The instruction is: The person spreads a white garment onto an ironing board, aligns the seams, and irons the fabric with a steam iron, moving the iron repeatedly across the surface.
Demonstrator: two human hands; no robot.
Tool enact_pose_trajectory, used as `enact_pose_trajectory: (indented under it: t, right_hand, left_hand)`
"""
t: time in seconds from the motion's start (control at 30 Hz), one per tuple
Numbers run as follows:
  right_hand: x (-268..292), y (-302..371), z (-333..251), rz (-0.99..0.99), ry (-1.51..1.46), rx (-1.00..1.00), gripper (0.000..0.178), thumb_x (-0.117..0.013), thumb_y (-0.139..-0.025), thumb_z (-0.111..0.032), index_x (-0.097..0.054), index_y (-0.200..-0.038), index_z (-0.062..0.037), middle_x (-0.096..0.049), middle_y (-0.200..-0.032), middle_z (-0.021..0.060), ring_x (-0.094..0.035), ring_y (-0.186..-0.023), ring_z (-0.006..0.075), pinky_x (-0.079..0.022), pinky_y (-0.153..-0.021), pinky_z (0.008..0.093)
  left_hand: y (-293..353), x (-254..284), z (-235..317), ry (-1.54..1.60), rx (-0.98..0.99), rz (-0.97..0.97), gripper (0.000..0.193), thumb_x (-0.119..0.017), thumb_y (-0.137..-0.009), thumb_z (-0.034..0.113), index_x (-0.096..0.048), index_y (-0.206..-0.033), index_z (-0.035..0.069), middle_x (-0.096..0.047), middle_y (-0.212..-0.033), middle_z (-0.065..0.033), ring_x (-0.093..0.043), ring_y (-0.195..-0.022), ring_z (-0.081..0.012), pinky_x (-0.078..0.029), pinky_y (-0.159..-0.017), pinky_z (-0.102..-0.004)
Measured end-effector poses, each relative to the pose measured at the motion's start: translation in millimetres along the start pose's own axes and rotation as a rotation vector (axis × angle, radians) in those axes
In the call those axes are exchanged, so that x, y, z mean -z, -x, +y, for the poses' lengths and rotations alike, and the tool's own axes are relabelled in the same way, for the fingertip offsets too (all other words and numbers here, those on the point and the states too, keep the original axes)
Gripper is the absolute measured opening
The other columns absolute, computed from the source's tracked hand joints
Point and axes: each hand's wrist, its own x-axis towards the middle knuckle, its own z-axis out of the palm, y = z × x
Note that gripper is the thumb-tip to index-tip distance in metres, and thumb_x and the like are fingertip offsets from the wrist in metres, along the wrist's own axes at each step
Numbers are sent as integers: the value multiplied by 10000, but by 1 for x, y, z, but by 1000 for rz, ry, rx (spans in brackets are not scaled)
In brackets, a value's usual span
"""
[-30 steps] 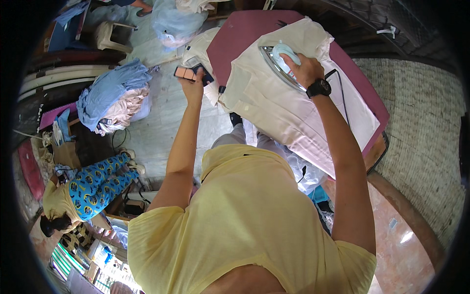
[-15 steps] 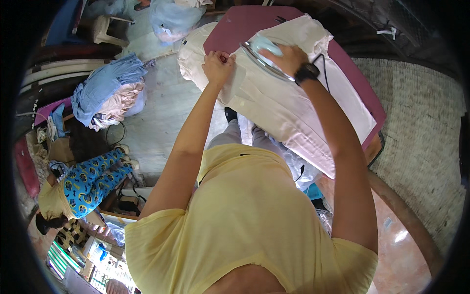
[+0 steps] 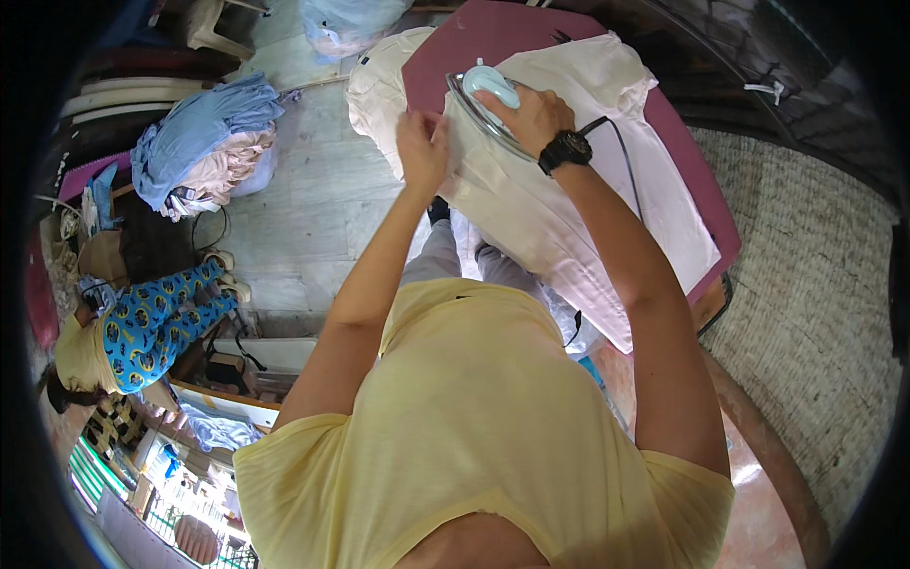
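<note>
A cream garment [image 3: 559, 204] lies spread over a maroon ironing board [image 3: 464, 43] in front of me, its lower edge hanging toward my legs. My right hand [image 3: 537, 121] is wrapped round the handle of a pale blue iron [image 3: 491, 87], whose metal plate is over the cloth. A dark cord trails from the iron past my wrist. At the garment's left edge, my left hand [image 3: 423, 152] is closed on the cloth, with thumb and fingers together close to the iron's tip. Part of that grip is hidden.
At the left is a pile of blue and pink clothes [image 3: 213, 142]. A person in patterned blue trousers [image 3: 156, 327] stands at the lower left. A filled plastic bag [image 3: 346, 24] and a cream plastic stool [image 3: 213, 28] are at the far left. Rough matting [image 3: 796, 237] covers the right side.
The iron has moved a little left, toward my left hand. My left hand has turned and shifted slightly, with its fingers now pointing up along the cloth edge.
</note>
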Motion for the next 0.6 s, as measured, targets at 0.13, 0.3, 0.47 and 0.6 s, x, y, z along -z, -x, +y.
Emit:
enact_pose_trajectory:
  t: [0.13,0.3,0.47,0.6]
  right_hand:
    - [17,9,18,-211,-80,-38,765,-523,-762,-761,-696,-1076,-85,-678,-962,241,-645,-966,388,-503,-872,452]
    - [36,77,126,-189,148,2,744,-520,-769,-755,-697,-1074,-100,-680,-965,228,-650,-953,364,-505,-865,447]
    - [53,99,146,-223,181,91,739,-509,-780,-753,-703,-1062,-98,-688,-976,193,-651,-949,363,-509,-847,445]
    - [16,73,80,-214,77,241,759,-491,-766,-780,-707,-1076,-122,-692,-989,176,-650,-953,361,-510,-850,436]
  left_hand:
    - [48,-18,30,-375,-123,-28,294,-737,-768,324,-630,-852,63,-573,-849,-103,-570,-811,-287,-435,-703,-430]
    - [54,-23,23,-288,120,-104,306,-757,-743,329,-617,-834,72,-626,-795,-80,-609,-777,-272,-452,-685,-418]
    - [62,-13,26,-153,285,-74,287,-765,-725,262,-587,-853,77,-652,-740,-84,-638,-711,-266,-467,-650,-399]
    - [56,-17,6,-62,200,62,195,-697,-786,142,-578,-894,33,-663,-776,-125,-653,-728,-284,-493,-670,-391]
